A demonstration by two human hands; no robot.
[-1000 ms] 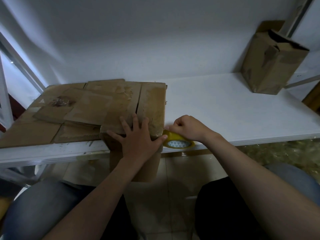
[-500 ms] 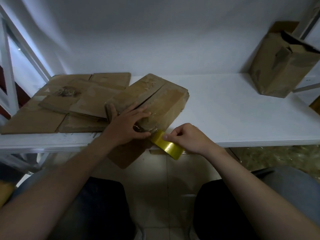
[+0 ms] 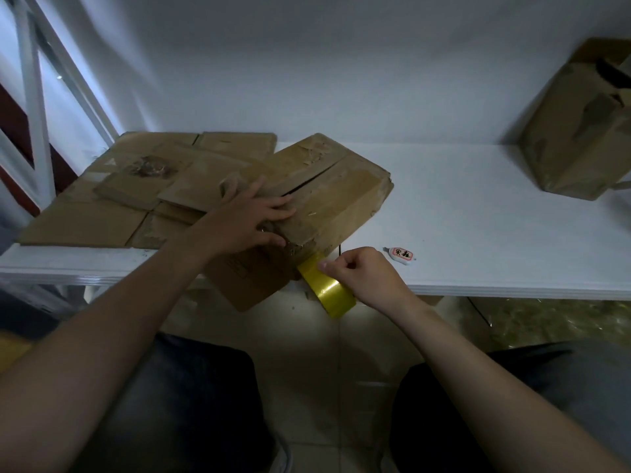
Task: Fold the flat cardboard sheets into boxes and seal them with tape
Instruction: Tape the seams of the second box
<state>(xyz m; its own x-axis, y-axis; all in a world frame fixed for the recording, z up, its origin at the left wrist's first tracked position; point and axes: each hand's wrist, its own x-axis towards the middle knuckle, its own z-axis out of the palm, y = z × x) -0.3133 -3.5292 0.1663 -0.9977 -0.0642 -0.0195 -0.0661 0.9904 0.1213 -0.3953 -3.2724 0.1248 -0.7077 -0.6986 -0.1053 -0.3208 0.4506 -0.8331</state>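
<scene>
Since a second ago the worn brown cardboard box (image 3: 341, 199) has swung from square-on to diagonal, its near corner overhanging the edge of the white table (image 3: 478, 216) at frame centre. The roll is barely moved.

- Left hand (image 3: 249, 220): fingers spread flat, pressing the top flaps down beside the seam.
- Right hand (image 3: 365, 274): curled round the yellow roll of packing tape (image 3: 327, 288), just below the box's near corner.
- Handling: the box looks light and soft-edged and likely slides easily, so pin it from above. The flaps probably spring up. Tape film is thin and clingy; grip the roll by its rim.
- Stack of flat brown cardboard sheets (image 3: 102, 213) lies centre left.
</scene>
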